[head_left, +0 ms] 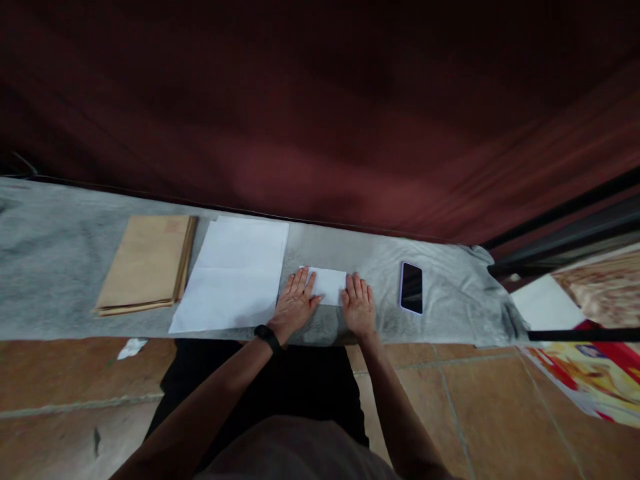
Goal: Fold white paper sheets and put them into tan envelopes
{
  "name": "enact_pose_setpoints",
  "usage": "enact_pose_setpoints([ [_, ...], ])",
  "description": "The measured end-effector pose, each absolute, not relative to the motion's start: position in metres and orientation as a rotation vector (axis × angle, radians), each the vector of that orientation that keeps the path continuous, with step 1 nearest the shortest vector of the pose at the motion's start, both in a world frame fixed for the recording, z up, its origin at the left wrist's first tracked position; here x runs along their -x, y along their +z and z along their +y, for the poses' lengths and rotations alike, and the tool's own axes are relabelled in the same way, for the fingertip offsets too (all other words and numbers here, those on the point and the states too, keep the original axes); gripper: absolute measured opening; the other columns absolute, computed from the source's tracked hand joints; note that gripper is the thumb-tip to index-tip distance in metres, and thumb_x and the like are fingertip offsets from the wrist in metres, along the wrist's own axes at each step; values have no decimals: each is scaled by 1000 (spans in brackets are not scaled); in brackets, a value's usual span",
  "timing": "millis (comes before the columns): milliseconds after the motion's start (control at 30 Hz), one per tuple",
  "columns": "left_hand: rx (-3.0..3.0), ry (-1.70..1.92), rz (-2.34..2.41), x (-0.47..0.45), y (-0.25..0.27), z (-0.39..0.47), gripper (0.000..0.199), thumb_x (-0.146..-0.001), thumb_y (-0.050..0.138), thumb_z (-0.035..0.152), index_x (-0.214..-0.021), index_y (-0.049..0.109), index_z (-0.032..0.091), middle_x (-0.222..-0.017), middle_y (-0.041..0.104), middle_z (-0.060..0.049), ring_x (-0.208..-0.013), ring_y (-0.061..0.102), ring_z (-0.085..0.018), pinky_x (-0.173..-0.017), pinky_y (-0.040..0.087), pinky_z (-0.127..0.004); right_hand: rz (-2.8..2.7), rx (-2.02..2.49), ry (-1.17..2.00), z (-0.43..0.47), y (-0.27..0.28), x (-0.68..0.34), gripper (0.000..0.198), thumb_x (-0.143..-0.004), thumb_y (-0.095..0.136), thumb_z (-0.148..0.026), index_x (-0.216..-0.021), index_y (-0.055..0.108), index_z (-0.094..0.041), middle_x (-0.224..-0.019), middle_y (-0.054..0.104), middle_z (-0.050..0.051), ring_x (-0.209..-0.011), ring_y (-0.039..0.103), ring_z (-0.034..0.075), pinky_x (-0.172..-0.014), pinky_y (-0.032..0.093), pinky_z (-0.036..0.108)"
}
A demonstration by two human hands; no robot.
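A small white rectangle of paper, seemingly folded, lies flat on the grey cloth. My left hand rests palm down on its left end, fingers stretched out, with a black band round the wrist. At the paper's right end, my right hand lies flat too, its fingers extended. Both hands partly cover the paper's ends. Just left of my left hand is a stack of large white sheets.
Brown paper envelopes lie stacked at the left on the grey cloth. To the right is a phone with a pale purple edge. A dark red curtain hangs behind. Dark bars and a colourful box stand at right.
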State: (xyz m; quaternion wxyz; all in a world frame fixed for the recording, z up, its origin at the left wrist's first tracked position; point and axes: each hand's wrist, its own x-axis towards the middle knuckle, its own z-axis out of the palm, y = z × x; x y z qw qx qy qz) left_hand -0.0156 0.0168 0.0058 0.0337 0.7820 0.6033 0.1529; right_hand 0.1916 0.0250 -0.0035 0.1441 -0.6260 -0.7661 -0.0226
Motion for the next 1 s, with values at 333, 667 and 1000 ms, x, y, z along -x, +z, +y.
enact_pose_setpoints([
  [333, -2436, 518, 1867, 17, -2, 18, 66, -100, 43, 43, -154, 33, 7, -163, 29, -21, -153, 23, -31, -123, 26, -52, -2174, 1631, 67, 18, 6, -175, 55, -108, 25, -35, -157, 33, -12, -160, 38, 14, -150, 32, 26, -119, 32, 47],
  [667, -2437, 488, 1892, 18, 4, 16, 60, -99, 38, 29, -154, 34, 5, -162, 32, -21, -153, 24, -30, -123, 27, -49, -2297, 1598, 85, 9, 2, -142, 52, -107, 35, -37, -155, 38, -17, -160, 40, 10, -148, 37, 24, -122, 27, 45],
  [1000, -2311, 564, 1983, 17, 0, 7, 65, -100, 40, 37, -153, 32, 1, -161, 32, -24, -151, 28, -34, -121, 30, -52, -2232, 1690, -47, 6, -5, -164, 56, -107, 35, -38, -157, 33, -15, -159, 40, 10, -146, 38, 26, -122, 25, 46],
])
